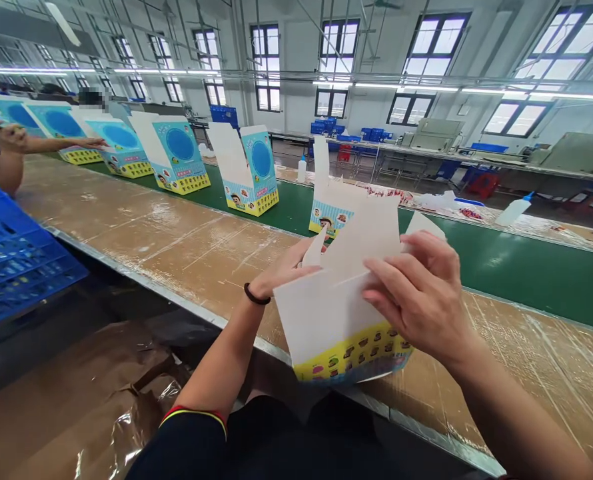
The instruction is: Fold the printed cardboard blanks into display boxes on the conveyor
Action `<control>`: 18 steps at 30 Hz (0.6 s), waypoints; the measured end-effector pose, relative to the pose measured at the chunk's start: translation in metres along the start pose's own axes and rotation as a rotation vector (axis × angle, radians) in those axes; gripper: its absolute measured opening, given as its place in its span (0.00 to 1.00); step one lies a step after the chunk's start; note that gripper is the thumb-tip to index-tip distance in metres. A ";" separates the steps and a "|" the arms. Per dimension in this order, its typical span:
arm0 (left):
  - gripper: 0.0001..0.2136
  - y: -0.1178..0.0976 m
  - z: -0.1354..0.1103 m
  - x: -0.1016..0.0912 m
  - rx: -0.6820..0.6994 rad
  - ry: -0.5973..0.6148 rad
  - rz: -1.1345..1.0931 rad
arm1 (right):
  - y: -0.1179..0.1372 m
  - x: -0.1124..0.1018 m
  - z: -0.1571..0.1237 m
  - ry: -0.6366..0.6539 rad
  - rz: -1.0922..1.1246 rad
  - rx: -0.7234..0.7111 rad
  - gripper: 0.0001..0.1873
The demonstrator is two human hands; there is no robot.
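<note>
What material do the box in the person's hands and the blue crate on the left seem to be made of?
The folding box looks like paperboard: thin creased flaps, a matte white inside, printed colour outside. The blue crate looks like moulded plastic, judging by its slotted walls, uniform colour and slight sheen.

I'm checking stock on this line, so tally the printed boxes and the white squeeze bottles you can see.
Printed cardboard boxes on the green conveyor belt: 7 (the far-left ones are hard to tell apart)
Printed cardboard box held between the left hand and right hand: 1
White squeeze bottles: 2
Total: 10
</note>
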State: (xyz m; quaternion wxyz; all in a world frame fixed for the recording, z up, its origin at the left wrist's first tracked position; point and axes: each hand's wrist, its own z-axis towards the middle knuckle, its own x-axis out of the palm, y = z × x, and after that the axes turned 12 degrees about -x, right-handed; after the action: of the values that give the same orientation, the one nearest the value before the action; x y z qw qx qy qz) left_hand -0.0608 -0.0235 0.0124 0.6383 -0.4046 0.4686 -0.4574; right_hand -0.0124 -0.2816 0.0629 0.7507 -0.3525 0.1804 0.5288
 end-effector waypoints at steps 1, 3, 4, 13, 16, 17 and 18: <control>0.28 0.000 0.001 -0.002 -0.015 0.031 0.007 | 0.000 -0.007 0.001 0.008 0.009 -0.005 0.12; 0.29 0.002 0.003 -0.006 -0.045 0.048 0.000 | -0.002 -0.021 0.004 0.063 0.079 0.007 0.18; 0.30 0.004 0.003 -0.007 -0.059 0.030 -0.012 | -0.003 -0.027 0.004 0.110 0.143 0.019 0.21; 0.41 0.000 -0.007 -0.002 -0.074 0.010 -0.123 | -0.019 0.005 -0.016 0.718 0.284 0.020 0.23; 0.45 -0.005 -0.008 0.011 -0.100 0.066 -0.374 | -0.015 0.019 -0.015 0.706 0.231 -0.099 0.22; 0.44 -0.005 -0.007 0.017 -0.125 0.054 -0.441 | -0.013 0.022 -0.013 0.696 0.217 -0.129 0.21; 0.42 -0.004 -0.004 0.022 -0.153 0.024 -0.469 | -0.012 0.024 -0.012 0.696 0.205 -0.155 0.20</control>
State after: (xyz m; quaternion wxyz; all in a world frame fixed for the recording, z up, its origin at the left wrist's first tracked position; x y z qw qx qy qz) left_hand -0.0622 -0.0465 0.0104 0.4764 -0.5441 0.4028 -0.5610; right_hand 0.0085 -0.2761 0.0433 0.5585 -0.5472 0.4187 0.4619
